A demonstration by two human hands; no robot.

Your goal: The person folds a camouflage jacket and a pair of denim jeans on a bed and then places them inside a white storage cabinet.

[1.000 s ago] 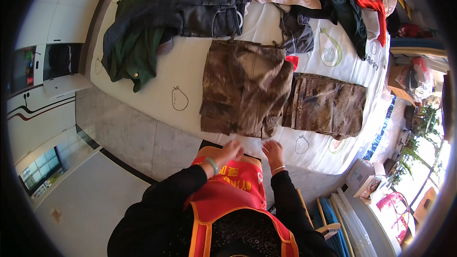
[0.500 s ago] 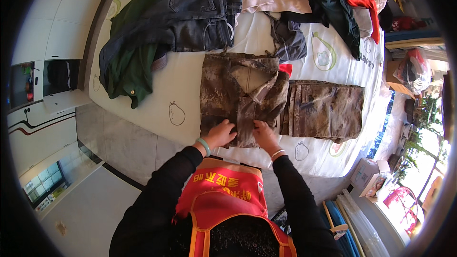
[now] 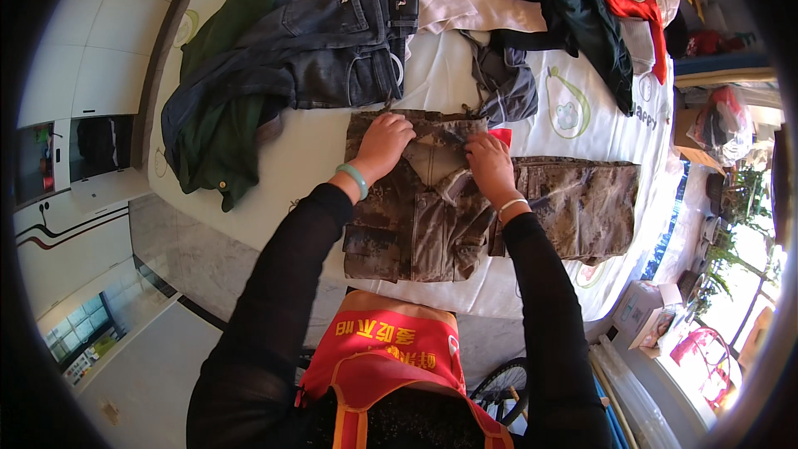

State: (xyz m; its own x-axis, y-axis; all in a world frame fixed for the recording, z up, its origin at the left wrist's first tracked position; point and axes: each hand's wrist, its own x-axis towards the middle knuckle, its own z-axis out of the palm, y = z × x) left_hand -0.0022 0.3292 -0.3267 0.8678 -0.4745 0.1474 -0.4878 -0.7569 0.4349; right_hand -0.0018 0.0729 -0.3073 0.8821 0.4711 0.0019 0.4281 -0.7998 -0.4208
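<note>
A camouflage jacket (image 3: 382, 224) in brown and grey lies folded flat on the bed, its collar opening toward the far side. My left hand (image 3: 382, 147), with a pale green bangle on the wrist, is at the jacket's far left part, fingers bent and closed on the cloth. At the far right part, my right hand (image 3: 492, 168), with a thin light bracelet, has its fingers curled on the fabric. Beside the jacket on the right lies a folded camouflage garment (image 3: 586, 208), partly behind my right wrist. A bit of red cloth (image 3: 502, 136) shows at the jacket's far right corner.
Dark jeans (image 3: 341, 41) lie over a green garment (image 3: 220, 154) at the left. Beyond are a pale pink garment (image 3: 440, 4), a grey drawstring garment (image 3: 507, 87) and a dark jacket (image 3: 590, 25). The white patterned bedsheet (image 3: 320, 141) carries everything. A bicycle wheel (image 3: 503, 387) stands near my right side.
Both hands have moved from the jacket's near edge to its far part. My arms now reach further forward. The jacket's collar area looks flatter and partly covered by my hands.
</note>
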